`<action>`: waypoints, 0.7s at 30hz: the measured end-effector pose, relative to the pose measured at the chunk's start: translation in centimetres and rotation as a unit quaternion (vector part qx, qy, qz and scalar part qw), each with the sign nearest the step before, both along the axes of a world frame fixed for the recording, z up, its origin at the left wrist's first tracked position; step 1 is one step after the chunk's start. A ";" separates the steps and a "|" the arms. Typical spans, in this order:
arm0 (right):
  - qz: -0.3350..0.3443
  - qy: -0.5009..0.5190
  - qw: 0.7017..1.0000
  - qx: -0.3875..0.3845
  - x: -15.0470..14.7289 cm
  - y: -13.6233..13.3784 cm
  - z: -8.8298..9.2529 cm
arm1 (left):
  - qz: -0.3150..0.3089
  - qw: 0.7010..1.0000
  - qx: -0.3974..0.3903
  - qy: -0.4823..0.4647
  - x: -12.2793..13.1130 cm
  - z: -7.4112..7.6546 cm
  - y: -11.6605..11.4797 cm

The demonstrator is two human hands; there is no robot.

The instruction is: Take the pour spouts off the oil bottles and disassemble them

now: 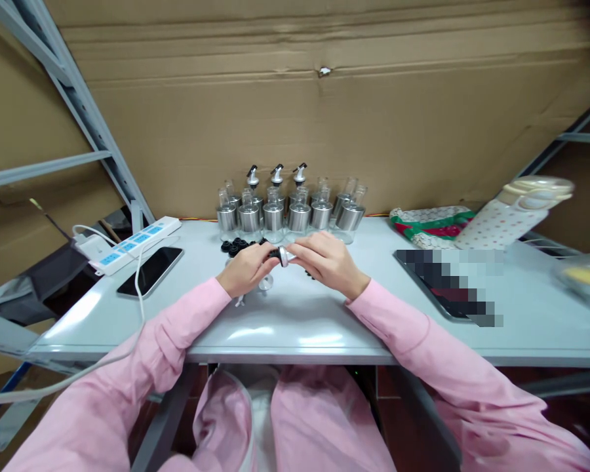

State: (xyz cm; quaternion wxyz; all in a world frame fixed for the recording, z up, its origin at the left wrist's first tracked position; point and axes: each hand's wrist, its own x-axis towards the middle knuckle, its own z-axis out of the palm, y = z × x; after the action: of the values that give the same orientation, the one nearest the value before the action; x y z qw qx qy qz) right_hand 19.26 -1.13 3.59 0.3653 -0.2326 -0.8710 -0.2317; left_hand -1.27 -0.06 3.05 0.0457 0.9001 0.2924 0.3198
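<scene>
Over the middle of the table (295, 328), my left hand (248, 267) is closed on the black end of a silver pourer top (284, 256). My right hand (327, 262) has its fingers pressed together around the spout end of that same top. Black rings (233, 246) lie in a heap just beyond my left hand, and a clear round piece (265, 282) sits beside it, partly covered. Behind both hands stand rows of glass bottles with steel sleeves (274, 215). Several back bottles are open at the neck; 3 carry pourer tops (276, 174).
At the left lie a phone (151, 271) and a power strip (137, 244) with a white cable crossing my left sleeve. At the right are a tablet (437, 285), a patterned cloth (430, 223) and a dotted cup (506, 216). Cardboard rises behind.
</scene>
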 end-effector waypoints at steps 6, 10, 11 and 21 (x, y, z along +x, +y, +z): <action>-0.024 -0.008 0.999 0.036 -0.3 0.3 -0.2 | -0.012 1.000 -0.014 -0.006 0.0 0.5 -0.1; -0.013 0.001 1.000 0.023 -0.4 0.3 -0.4 | -0.021 1.000 -0.016 -0.002 0.1 0.6 -0.2; -0.014 0.008 1.000 0.011 -0.5 0.2 -0.5 | -0.022 1.000 -0.014 0.002 0.1 0.6 -0.3; 0.010 0.163 0.926 -0.339 -2.0 -0.5 0.1 | -0.035 0.989 0.139 0.030 -0.7 0.4 0.3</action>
State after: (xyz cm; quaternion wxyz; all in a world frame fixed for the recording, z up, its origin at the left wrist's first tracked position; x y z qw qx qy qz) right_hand 17.25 -1.64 3.71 0.4043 -0.3685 -0.8281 0.1224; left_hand -2.00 0.20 3.49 -0.0777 0.9166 0.2143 0.3286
